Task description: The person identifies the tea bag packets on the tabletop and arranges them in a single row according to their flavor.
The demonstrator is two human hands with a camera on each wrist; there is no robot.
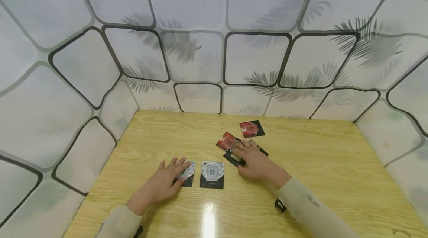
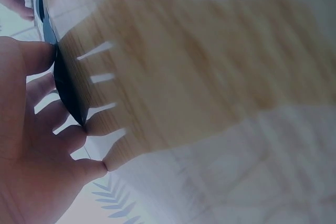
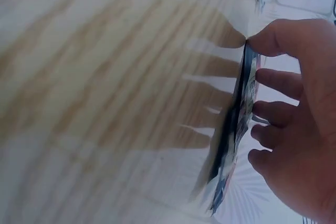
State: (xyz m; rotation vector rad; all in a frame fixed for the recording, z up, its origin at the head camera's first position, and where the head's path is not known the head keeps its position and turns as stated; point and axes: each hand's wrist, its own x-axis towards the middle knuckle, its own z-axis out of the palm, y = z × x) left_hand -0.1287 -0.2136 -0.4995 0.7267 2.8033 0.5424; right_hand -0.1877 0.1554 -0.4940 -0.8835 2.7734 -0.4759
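On the wooden table, my left hand [image 1: 162, 183] rests spread over a black and pale blue-white packet [image 1: 189, 179], partly covering it. In the left wrist view that dark packet [image 2: 68, 90] lies under the thumb and fingertips. A matching packet [image 1: 212, 174] lies flat just to its right. My right hand [image 1: 255, 161] has its fingers spread on a dark patterned packet [image 1: 233, 158], most of it hidden. The right wrist view has the thumb at that packet's [image 3: 237, 114] near end and fingertips on its face. A red and black packet [image 1: 228, 142] touches or overlaps its upper left.
Another red and black packet [image 1: 252, 129] lies farther back on the table [image 1: 321, 163]. Behind the table's far edge stands a pale wall covering [image 1: 197, 98] with leaf and dark line patterns, and it also runs along both sides.
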